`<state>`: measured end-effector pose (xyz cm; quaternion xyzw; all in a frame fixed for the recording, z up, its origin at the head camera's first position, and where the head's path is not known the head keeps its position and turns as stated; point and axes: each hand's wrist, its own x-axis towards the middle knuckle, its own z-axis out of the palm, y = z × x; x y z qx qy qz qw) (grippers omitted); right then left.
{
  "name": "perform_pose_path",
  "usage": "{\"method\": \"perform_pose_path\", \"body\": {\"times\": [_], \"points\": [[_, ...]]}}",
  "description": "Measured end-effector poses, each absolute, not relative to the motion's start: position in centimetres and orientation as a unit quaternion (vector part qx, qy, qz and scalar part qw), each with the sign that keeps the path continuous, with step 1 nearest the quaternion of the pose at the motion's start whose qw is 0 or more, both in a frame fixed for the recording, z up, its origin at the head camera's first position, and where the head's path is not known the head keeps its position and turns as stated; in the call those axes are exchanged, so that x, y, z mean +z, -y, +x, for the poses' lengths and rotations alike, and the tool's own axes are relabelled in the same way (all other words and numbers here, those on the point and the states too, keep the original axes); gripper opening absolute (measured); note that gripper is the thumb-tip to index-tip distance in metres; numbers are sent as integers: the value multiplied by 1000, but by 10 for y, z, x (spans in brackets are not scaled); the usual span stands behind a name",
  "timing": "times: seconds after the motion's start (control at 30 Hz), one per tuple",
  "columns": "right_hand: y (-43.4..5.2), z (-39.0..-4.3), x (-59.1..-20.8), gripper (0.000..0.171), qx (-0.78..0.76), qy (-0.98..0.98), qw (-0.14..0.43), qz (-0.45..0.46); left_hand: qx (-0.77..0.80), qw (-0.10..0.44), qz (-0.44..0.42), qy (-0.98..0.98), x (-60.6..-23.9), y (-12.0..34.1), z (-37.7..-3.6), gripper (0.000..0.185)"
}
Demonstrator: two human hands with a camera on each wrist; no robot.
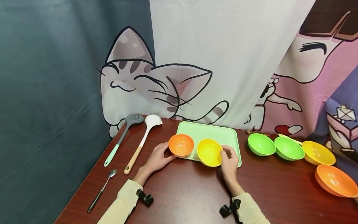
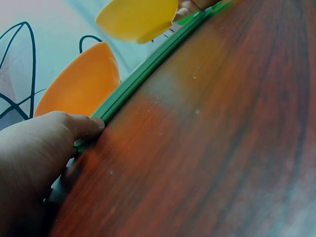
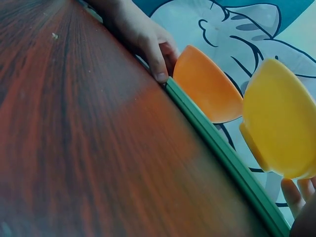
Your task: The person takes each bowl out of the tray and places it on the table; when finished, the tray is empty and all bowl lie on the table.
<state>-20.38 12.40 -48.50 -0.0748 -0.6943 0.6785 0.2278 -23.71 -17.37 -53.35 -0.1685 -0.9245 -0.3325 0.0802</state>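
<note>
A yellow bowl [image 1: 209,153] hangs over the front edge of the light green tray [image 1: 207,129], clear of it in the right wrist view. My right hand [image 1: 230,163] pinches this bowl by its right side, thumb at the rim and fingers behind. A smaller orange bowl [image 1: 181,145] sits at the tray's left front. Around the tray's front left corner, my left hand [image 1: 158,158] has its thumb [image 2: 89,126] against the edge. Its fingers bend beside the orange bowl and are partly hidden in the left wrist view.
Left of the tray lie a grey slotted turner [image 1: 123,137], a white ladle [image 1: 145,137] with a wooden handle, and a spoon [image 1: 103,189]. On the right stand two green bowls [image 1: 261,145], another yellow bowl [image 1: 318,152] and a larger orange bowl [image 1: 335,180]. A printed curtain [image 1: 223,46] hangs behind.
</note>
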Motion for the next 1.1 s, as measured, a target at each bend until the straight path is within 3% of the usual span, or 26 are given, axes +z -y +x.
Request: {"method": "perform_pose_path", "body": {"times": [0.47, 1.1], "points": [[-131, -216, -513, 18, 687, 690, 219, -53, -329, 81, -172, 925, -533, 174, -238, 66], [-122, -183, -511, 14, 674, 724, 147, -6, -328, 61, -161, 929, -534, 175, -239, 68]]}}
